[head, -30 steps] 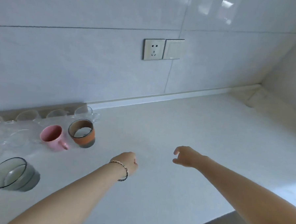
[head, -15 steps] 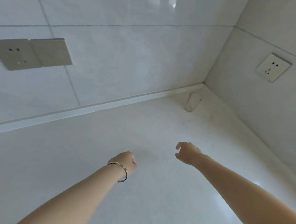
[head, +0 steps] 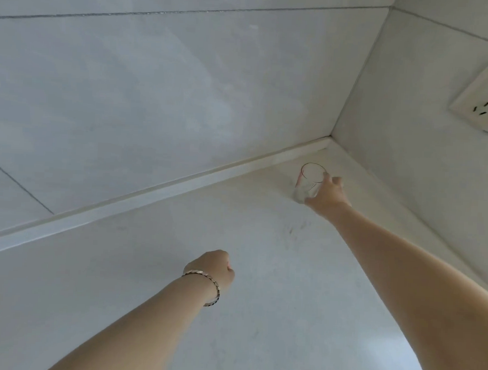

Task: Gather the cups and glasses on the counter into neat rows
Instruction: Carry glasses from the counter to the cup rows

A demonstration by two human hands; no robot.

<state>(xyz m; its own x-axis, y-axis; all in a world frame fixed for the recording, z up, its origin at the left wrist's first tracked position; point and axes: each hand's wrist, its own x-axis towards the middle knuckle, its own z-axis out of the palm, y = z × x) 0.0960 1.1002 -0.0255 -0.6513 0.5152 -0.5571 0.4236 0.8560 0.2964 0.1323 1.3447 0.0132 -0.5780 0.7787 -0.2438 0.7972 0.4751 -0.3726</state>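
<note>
A small clear glass (head: 308, 182) with a thin reddish rim stands in the far right corner of the white counter (head: 259, 298). My right hand (head: 328, 193) is stretched out to it, with the fingers wrapped round its right side. My left hand (head: 214, 271), with a bracelet on the wrist, hovers over the middle of the counter, its fingers curled into a loose fist with nothing in them. No other cups or glasses show in this view.
Tiled walls meet at the corner just behind the glass, with a raised strip (head: 152, 191) along the counter's back edge. A white wall socket (head: 484, 98) sits on the right wall.
The view has swung right, away from the row of cups. My right hand has reached forward into the corner and closed round the glass. My left hand has stayed in place.
</note>
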